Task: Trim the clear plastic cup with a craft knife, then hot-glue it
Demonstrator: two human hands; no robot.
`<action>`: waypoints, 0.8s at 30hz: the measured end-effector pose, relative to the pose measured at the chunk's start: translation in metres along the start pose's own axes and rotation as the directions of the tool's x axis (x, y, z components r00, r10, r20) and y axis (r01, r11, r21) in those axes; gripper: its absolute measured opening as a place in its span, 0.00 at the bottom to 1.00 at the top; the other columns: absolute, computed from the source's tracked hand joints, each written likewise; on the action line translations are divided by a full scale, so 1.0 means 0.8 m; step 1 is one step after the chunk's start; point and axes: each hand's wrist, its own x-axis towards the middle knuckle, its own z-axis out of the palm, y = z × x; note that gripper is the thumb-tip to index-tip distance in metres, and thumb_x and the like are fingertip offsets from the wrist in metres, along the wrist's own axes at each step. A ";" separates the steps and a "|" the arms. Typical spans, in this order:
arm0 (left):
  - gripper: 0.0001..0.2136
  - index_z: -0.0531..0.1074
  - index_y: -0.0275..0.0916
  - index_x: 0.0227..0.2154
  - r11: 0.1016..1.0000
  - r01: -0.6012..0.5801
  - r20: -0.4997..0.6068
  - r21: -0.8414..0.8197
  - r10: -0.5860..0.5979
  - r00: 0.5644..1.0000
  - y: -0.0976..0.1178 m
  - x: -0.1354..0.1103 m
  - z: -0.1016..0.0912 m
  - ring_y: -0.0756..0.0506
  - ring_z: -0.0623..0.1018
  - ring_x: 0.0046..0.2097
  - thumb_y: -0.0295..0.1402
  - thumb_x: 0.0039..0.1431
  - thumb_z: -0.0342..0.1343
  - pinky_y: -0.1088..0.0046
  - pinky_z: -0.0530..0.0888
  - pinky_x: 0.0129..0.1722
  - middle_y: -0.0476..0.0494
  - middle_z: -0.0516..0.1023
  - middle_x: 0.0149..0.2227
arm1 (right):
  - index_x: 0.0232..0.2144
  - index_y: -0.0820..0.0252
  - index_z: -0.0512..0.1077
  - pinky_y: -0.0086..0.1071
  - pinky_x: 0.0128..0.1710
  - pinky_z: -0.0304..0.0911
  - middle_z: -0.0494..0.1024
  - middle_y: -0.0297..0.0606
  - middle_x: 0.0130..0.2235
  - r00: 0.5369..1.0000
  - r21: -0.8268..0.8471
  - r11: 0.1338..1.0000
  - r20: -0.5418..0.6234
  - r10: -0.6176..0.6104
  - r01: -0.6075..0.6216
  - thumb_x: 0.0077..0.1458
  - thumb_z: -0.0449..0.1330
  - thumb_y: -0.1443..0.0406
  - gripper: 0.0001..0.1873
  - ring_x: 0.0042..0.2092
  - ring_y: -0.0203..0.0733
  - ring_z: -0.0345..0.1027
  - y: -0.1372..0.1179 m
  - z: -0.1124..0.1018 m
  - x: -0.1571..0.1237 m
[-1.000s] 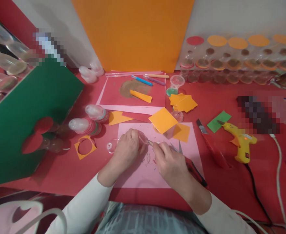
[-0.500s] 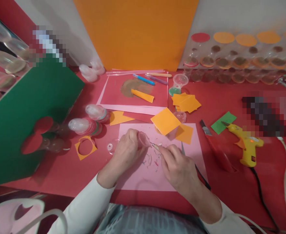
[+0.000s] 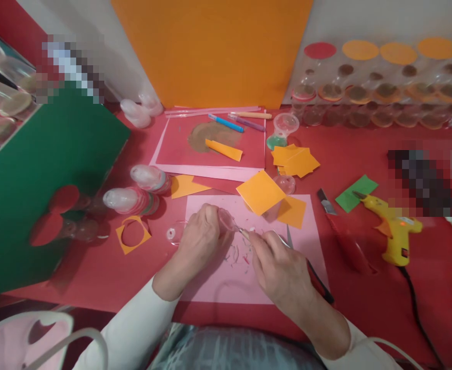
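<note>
1. Left hand [image 3: 201, 231]: fingers closed around a clear plastic cup [image 3: 226, 220], held above the pink sheet [image 3: 218, 288]. The cup's rim emerges on the hand's three o'clock side; the visible oval slants from eleven to five. The hand hides the body, so its long axis cannot be told.
2. Right hand [image 3: 280, 267]: narrow grip on a slim metal-tipped tool [image 3: 245, 234] with a pale handle. Long axis runs ten to four; the tip points to ten, at the cup's rim. Contact cannot be confirmed.
3. Small scraps [image 3: 237, 254] lie on the sheet at the cup's five o'clock.
4. An orange paper square [image 3: 260, 192] sits at the cup's two o'clock.
5. Red utility knife [image 3: 347, 239]: two o'clock from the right hand, blade towards eleven.
6. Yellow glue gun [image 3: 397, 231]: farther out, nozzle towards ten, beside green paper [image 3: 345, 200].
</note>
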 end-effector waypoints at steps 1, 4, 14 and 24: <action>0.04 0.60 0.40 0.34 1.000 -0.008 -0.005 -0.009 0.008 1.000 0.000 0.000 0.001 0.42 0.73 0.31 0.30 0.56 0.51 0.67 0.69 0.27 0.44 0.69 0.30 | 0.43 0.62 0.74 0.28 0.20 0.53 0.71 0.34 0.26 1.000 -0.013 1.000 -0.002 -0.008 0.007 0.60 0.49 0.72 0.15 0.25 0.34 0.65 0.000 0.001 0.000; 0.04 0.61 0.40 0.33 0.999 -0.022 -0.016 -0.031 0.022 1.000 0.000 -0.001 0.002 0.43 0.73 0.31 0.30 0.56 0.52 0.67 0.70 0.29 0.45 0.69 0.31 | 0.43 0.63 0.74 0.29 0.21 0.53 0.71 0.35 0.26 0.999 -0.043 0.998 -0.019 -0.038 0.038 0.61 0.49 0.72 0.15 0.25 0.35 0.65 -0.001 0.002 0.000; 0.08 0.62 0.40 0.34 0.989 0.020 0.063 -0.146 -0.011 0.998 -0.005 0.000 -0.004 0.43 0.74 0.31 0.31 0.54 0.57 0.68 0.70 0.28 0.46 0.71 0.30 | 0.45 0.63 0.74 0.28 0.21 0.53 0.71 0.35 0.27 0.998 -0.046 0.998 -0.054 -0.041 0.039 0.62 0.51 0.71 0.13 0.25 0.34 0.65 0.000 0.006 0.000; 0.07 0.63 0.39 0.33 0.995 0.042 0.138 -0.094 -0.028 0.990 -0.002 0.004 -0.008 0.42 0.74 0.31 0.32 0.54 0.56 0.66 0.71 0.29 0.45 0.70 0.31 | 0.42 0.65 0.74 0.29 0.21 0.52 0.69 0.34 0.26 0.994 -0.077 0.995 -0.087 -0.072 0.065 0.61 0.52 0.71 0.12 0.25 0.33 0.62 0.000 0.013 0.001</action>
